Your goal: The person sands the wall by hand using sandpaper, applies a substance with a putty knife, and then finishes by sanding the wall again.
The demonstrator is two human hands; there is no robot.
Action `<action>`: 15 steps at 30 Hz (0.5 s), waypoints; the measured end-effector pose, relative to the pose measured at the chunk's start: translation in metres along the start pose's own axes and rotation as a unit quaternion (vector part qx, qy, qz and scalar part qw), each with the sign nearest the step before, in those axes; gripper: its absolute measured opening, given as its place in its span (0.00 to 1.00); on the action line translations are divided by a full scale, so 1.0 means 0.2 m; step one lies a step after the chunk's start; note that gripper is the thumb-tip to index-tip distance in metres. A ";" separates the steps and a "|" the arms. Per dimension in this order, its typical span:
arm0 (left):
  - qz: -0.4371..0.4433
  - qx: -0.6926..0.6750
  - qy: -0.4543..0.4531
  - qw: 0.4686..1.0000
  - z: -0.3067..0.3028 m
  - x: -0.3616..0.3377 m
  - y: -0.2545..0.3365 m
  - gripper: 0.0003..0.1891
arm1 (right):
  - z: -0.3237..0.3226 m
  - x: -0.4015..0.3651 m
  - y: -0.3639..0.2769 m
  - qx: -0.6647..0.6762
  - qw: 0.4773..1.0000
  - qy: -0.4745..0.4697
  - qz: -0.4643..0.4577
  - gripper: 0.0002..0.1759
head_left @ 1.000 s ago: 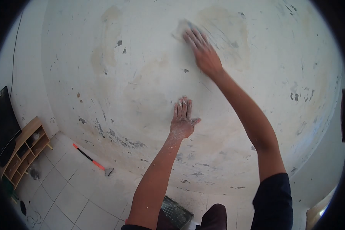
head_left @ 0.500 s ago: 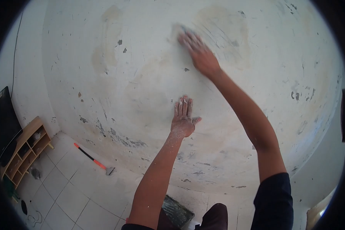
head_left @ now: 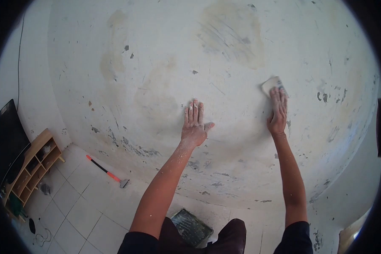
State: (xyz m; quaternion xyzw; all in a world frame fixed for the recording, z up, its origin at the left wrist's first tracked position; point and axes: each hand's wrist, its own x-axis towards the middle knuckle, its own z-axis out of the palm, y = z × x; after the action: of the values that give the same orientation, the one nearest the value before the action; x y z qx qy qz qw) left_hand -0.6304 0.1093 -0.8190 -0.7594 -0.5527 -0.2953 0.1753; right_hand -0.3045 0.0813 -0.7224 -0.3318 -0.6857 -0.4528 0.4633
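Note:
A patchy, pale wall (head_left: 233, 97) with chipped grey spots and beige stains fills most of the view. My left hand (head_left: 194, 128), dusted with white powder, lies flat against it with the fingers stretched up and the thumb out. To the right, my right hand (head_left: 277, 112) presses a pale sheet of sandpaper (head_left: 270, 85) to the wall under its fingers. The sheet's upper part sticks out past the fingertips, and dark print shows on it.
A scraper with an orange and black handle (head_left: 108, 172) lies on the tiled floor by the wall. A dark paint tray (head_left: 192, 226) sits between my knees. At left stand a wooden shelf unit (head_left: 37, 163) and a black television (head_left: 8, 139).
My right hand has swept the sandpaper down and to the right, from the upper middle of the wall. My left hand stays flat on the wall. The view has shifted slightly.

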 end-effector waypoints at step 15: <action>0.177 0.022 0.388 0.904 -0.82 0.99 -0.44 0.42 | 0.03 -0.03 0.00 -0.019 0.995 0.048 0.087 0.43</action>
State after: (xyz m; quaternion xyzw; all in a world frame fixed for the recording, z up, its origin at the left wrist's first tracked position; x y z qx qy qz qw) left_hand -0.7118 0.1863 -0.5717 -0.6662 -0.3038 -0.5185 0.4417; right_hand -0.3055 0.0868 -0.7291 -0.3765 -0.6224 -0.4393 0.5271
